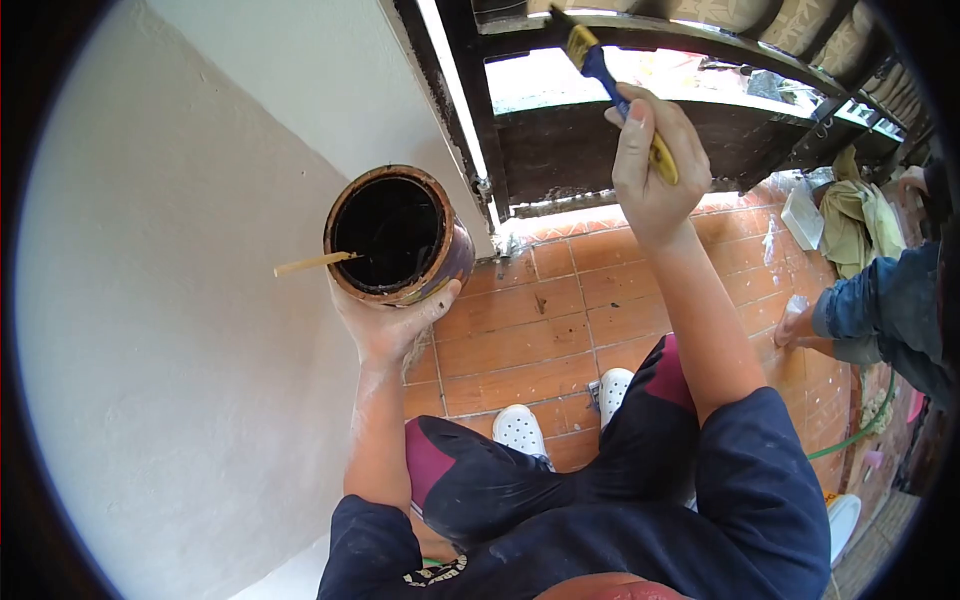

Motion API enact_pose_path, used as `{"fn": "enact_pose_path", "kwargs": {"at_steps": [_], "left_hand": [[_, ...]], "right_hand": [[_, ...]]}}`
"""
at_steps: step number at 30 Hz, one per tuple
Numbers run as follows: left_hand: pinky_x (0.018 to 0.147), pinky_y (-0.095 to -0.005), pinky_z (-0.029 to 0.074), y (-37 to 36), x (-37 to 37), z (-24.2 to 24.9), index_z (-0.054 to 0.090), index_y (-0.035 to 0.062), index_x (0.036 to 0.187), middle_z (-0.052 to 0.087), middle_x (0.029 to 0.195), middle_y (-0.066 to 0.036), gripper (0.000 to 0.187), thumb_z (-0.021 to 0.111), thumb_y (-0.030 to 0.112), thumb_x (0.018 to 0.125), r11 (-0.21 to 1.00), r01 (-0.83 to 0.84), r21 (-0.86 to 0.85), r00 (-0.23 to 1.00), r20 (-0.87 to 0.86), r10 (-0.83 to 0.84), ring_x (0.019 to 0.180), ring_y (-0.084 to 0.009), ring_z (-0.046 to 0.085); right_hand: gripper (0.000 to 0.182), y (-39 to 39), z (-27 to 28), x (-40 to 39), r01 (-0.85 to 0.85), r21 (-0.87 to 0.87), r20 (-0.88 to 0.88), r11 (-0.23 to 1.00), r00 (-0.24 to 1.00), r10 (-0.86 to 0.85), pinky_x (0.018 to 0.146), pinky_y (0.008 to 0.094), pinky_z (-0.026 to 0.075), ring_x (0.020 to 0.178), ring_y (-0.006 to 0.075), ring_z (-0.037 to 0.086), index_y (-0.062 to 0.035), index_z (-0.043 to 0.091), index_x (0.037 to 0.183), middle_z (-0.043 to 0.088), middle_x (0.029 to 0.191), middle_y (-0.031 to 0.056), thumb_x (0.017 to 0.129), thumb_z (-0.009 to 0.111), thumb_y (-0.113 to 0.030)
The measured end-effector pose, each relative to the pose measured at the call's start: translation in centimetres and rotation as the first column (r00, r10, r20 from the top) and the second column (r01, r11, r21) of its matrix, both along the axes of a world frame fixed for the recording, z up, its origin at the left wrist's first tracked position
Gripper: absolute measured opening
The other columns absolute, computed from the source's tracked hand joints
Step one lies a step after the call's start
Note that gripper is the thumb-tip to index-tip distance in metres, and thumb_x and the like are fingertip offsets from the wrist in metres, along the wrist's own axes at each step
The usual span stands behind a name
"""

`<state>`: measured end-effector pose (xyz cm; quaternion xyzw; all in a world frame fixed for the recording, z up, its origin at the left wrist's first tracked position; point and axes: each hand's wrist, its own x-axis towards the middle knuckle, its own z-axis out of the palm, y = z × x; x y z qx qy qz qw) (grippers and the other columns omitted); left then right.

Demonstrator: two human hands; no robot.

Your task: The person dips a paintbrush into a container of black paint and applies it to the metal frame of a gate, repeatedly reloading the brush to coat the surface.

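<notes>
- Head view: a dark window frame [600, 150] stands ahead above a floor of orange tiles [540, 340], with a pale plastered wall [180, 300] filling the left side.
- Off to the right another person's sleeve [885, 300] in blue denim reaches down to the tiles, beside a heap of green cloth [860, 220]; a green hose [850, 435] curls across the floor below it.
- The person's own white shoes [520, 430] show between the knees.
- The left hand [385, 325] cups a paint can [398, 235] from underneath, fingers wrapped up round its wall; the can's mouth tips towards the camera, dark inside, and a pale stick [310, 264] pokes out leftwards over the rim.
- The right hand [655, 165] is closed tight round a paintbrush [615, 85], raised against the frame.
- The brush's long axis runs on a slant, yellow handle down-right in the fist, bristle end up-left touching the frame's upper bar.
</notes>
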<state>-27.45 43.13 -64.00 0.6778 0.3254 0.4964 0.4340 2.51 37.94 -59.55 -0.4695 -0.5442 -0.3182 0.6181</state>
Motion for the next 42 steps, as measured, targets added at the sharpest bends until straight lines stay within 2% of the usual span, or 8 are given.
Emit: {"fn": "enact_pose_path", "kwargs": {"at_steps": [5,12,15,22,24,32,35,42], "left_hand": [[0.099,-0.0363,0.057,-0.1,0.2,-0.3,0.051,-0.0007,0.133,0.065,0.125,-0.012,0.093,0.102,0.014,0.057,0.999,0.021,-0.036,1.000,0.013,-0.021,0.113,-0.0211,0.067],[0.099,-0.0359,0.056,0.4,-0.1,-0.9,0.051,-0.0002,0.133,0.065,0.125,-0.011,0.093,0.102,0.014,0.056,0.999,0.050,-0.013,0.999,-0.010,-0.050,0.112,-0.0214,0.067],[0.099,-0.0355,0.056,0.5,-0.4,-1.1,0.052,-0.0004,0.132,0.065,0.124,-0.011,0.092,0.102,0.015,0.056,0.998,0.048,-0.037,0.998,-0.039,-0.049,0.112,-0.0212,0.067],[0.097,-0.0348,0.057,0.4,0.2,-1.3,0.052,-0.0008,0.132,0.065,0.123,-0.011,0.092,0.102,0.015,0.057,0.999,0.037,-0.034,0.999,-0.030,-0.038,0.110,-0.0201,0.067],[0.096,-0.0345,0.057,0.1,0.7,-1.2,0.051,-0.0008,0.132,0.065,0.123,-0.011,0.092,0.102,0.014,0.057,0.998,0.039,-0.047,0.999,-0.021,-0.040,0.110,-0.0200,0.067],[0.097,-0.0352,0.057,-0.4,1.7,-0.9,0.052,-0.0009,0.132,0.065,0.123,-0.011,0.089,0.101,0.014,0.058,0.995,0.071,-0.073,0.997,-0.001,-0.072,0.111,-0.0203,0.067],[0.098,-0.0355,0.057,-0.1,1.5,-1.1,0.053,-0.0009,0.131,0.065,0.124,-0.011,0.088,0.101,0.014,0.059,0.994,0.076,-0.079,0.997,-0.012,-0.077,0.112,-0.0207,0.067],[0.100,-0.0365,0.056,0.8,0.7,-1.6,0.052,-0.0018,0.133,0.065,0.125,-0.012,0.090,0.101,0.015,0.059,0.997,0.080,-0.017,0.994,-0.077,-0.082,0.113,-0.0219,0.067]], "right_hand": [[0.015,1.7,-2.2,-2.2,0.079,-0.112,-0.057,0.991,0.995,-0.086,0.060,0.0338,0.054,0.066,0.0221,0.066,0.0003,0.071,0.106,0.071,0.083,0.0101,0.091,0.071,-0.002],[0.013,3.3,-1.5,-5.7,-0.171,-0.064,-0.035,0.983,0.985,0.169,0.063,0.0325,0.056,0.067,0.0212,0.068,0.0010,0.071,0.104,0.071,0.082,0.0097,0.091,0.070,0.001],[0.010,2.7,-1.4,-4.4,-0.295,-0.024,-0.281,0.955,0.919,0.276,0.063,0.0304,0.056,0.067,0.0187,0.069,0.0007,0.073,0.103,0.073,0.082,0.0094,0.094,0.069,-0.003],[0.012,1.5,-2.9,3.9,0.003,-0.001,-0.354,1.000,0.935,-0.003,0.065,0.0289,0.057,0.073,0.0168,0.072,-0.0020,0.077,0.105,0.076,0.088,0.0103,0.097,0.070,-0.009],[0.012,0.7,-3.2,6.5,0.191,-0.033,-0.226,0.981,0.955,-0.194,0.063,0.0273,0.056,0.070,0.0153,0.071,0.0002,0.076,0.104,0.076,0.086,0.0093,0.098,0.070,-0.008],[0.018,-3.3,-0.6,8.9,0.426,0.086,-0.191,0.901,0.894,-0.404,0.059,0.0237,0.055,0.068,0.0124,0.072,0.0037,0.073,0.103,0.073,0.077,0.0075,0.103,0.064,-0.012],[0.019,-2.7,-0.8,8.2,0.382,0.026,-0.345,0.924,0.871,-0.350,0.060,0.0250,0.056,0.069,0.0121,0.073,0.0027,0.072,0.104,0.073,0.074,0.0071,0.104,0.062,-0.013],[0.022,1.8,-1.3,1.3,-0.070,-0.002,-0.651,0.998,0.757,0.052,0.064,0.0246,0.056,0.073,0.0128,0.074,0.0053,0.068,0.105,0.075,0.077,0.0107,0.106,0.058,-0.014]]}}
